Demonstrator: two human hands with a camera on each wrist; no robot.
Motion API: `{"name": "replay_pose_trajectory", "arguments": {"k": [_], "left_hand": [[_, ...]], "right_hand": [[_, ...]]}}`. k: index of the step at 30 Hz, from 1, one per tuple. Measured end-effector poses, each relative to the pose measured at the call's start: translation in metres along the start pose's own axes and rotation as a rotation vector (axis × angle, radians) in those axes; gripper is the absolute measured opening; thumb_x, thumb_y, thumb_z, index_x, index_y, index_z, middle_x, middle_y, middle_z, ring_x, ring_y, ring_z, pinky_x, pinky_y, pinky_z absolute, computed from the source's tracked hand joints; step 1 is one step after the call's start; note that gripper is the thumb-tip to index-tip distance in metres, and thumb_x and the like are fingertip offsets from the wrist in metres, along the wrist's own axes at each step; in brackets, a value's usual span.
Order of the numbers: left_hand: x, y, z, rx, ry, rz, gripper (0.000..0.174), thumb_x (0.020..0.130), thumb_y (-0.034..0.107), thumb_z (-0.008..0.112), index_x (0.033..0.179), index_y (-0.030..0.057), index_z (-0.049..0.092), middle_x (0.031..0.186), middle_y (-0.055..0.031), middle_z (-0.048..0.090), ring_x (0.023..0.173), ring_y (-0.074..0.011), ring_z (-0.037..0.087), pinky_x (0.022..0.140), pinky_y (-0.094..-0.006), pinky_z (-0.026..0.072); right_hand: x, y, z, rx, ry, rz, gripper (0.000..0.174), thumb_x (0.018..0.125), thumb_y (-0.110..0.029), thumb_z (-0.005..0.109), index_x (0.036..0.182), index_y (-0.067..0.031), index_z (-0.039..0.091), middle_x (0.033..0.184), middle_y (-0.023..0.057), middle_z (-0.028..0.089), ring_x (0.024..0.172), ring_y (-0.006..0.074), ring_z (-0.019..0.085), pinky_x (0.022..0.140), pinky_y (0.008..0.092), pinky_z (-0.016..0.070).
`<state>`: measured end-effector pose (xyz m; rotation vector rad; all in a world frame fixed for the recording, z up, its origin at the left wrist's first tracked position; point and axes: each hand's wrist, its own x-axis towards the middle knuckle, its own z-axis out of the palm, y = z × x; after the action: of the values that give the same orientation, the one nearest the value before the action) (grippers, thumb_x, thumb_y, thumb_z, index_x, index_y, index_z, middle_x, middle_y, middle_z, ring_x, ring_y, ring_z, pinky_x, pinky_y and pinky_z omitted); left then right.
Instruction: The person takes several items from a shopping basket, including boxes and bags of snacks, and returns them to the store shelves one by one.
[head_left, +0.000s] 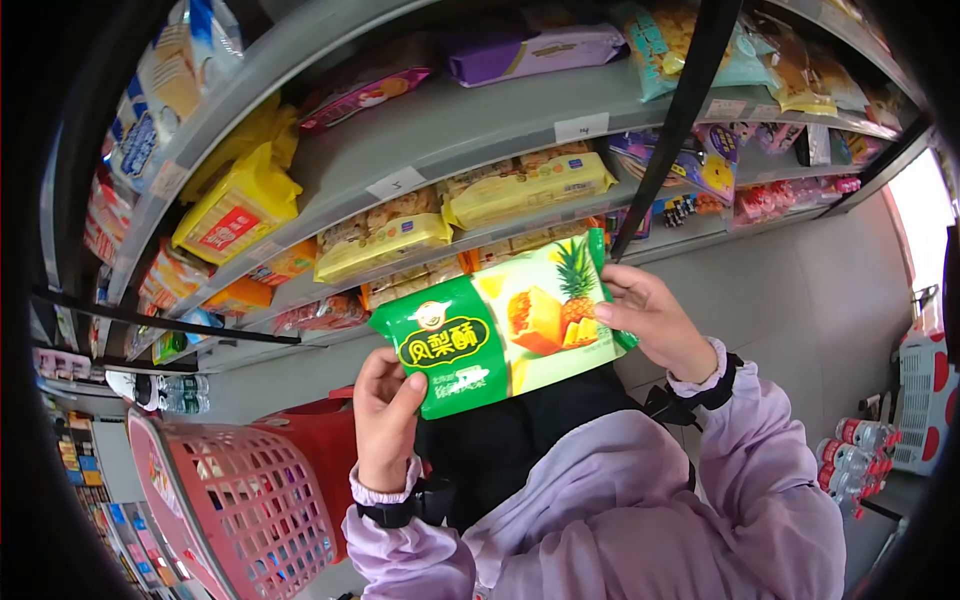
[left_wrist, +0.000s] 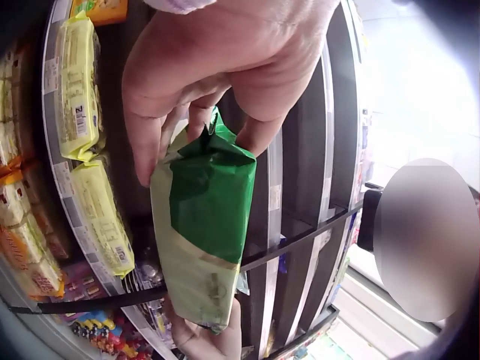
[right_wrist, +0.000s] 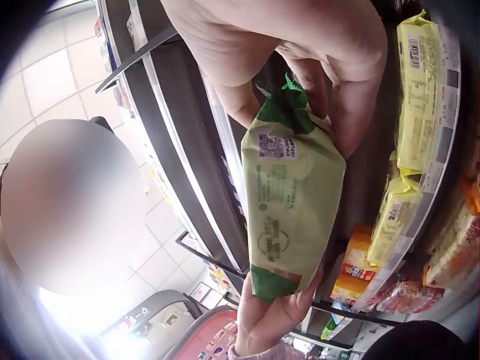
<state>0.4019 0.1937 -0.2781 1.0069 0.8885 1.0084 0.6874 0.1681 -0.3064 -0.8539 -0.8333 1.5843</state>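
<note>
A green and yellow snack packet [head_left: 510, 325] printed with a pineapple is held level in front of the shelves. My left hand [head_left: 385, 415] grips its green end, thumb on the front. My right hand [head_left: 650, 315] pinches the opposite end beside the pineapple picture. In the left wrist view the left hand [left_wrist: 225, 67] pinches the folded green end of the packet [left_wrist: 206, 225]. The right wrist view shows the packet's back [right_wrist: 292, 199] with a printed code, the right hand [right_wrist: 300, 52] gripping its top and the other hand's fingers [right_wrist: 274, 319] at the bottom.
Grey shelves [head_left: 470, 125] carry yellow biscuit packs [head_left: 525, 185], a yellow bag [head_left: 240, 205] and purple packets [head_left: 535, 50]. A red shopping basket [head_left: 240, 495] stands low at the left. Bottled drinks [head_left: 850, 455] sit on the floor at the right.
</note>
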Motion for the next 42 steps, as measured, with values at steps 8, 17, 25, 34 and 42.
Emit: {"name": "replay_pose_trajectory", "arguments": {"k": [8,17,25,34,42], "left_hand": [[-0.013,-0.007,-0.018,0.202,0.139,-0.064,0.018,0.081,0.006,0.056,0.097,0.0005,0.049,0.089,-0.0040,0.057,0.081,-0.0088,0.053,0.074,-0.0222,0.0411],[-0.026,-0.010,-0.035,0.242,0.219,-0.085,0.020,0.080,0.009,0.057,0.096,-0.0003,0.048,0.089,-0.0041,0.057,0.081,-0.0094,0.053,0.075,-0.0228,0.0408],[-0.025,-0.010,-0.045,0.227,0.219,-0.017,0.021,0.080,0.005,0.058,0.098,0.0001,0.050,0.090,-0.0046,0.057,0.081,-0.0097,0.053,0.072,-0.0215,0.0408],[0.001,0.017,-0.035,-0.018,0.160,-0.031,0.019,0.080,0.003,0.057,0.099,0.0003,0.053,0.088,-0.0020,0.058,0.080,-0.0078,0.053,0.070,-0.0210,0.0418],[-0.036,0.076,-0.003,-0.094,0.010,-0.202,0.020,0.085,0.005,0.055,0.103,-0.0005,0.051,0.100,-0.0028,0.058,0.090,-0.0070,0.053,0.077,-0.0202,0.0408]], "right_hand": [[0.002,0.035,0.003,0.078,0.012,0.148,0.037,0.083,-0.014,0.059,0.112,0.0057,0.048,0.102,0.0067,0.057,0.091,0.0090,0.053,0.081,0.0234,0.0419],[0.011,0.064,0.008,0.098,-0.100,0.241,0.035,0.085,-0.011,0.055,0.114,0.0066,0.045,0.106,0.0070,0.053,0.098,0.0108,0.048,0.085,0.0254,0.0391],[0.024,0.053,0.017,-0.013,-0.102,0.232,0.035,0.085,-0.010,0.055,0.114,0.0050,0.044,0.106,0.0067,0.053,0.098,0.0108,0.049,0.085,0.0258,0.0392],[0.019,0.000,0.044,0.029,0.142,0.144,0.039,0.080,-0.002,0.058,0.117,0.0041,0.045,0.110,0.0076,0.053,0.102,0.0134,0.049,0.088,0.0262,0.0389],[-0.032,-0.096,0.094,0.054,0.187,0.349,0.036,0.081,0.000,0.055,0.115,0.0028,0.045,0.112,0.0094,0.053,0.102,0.0151,0.051,0.088,0.0271,0.0408]]}}
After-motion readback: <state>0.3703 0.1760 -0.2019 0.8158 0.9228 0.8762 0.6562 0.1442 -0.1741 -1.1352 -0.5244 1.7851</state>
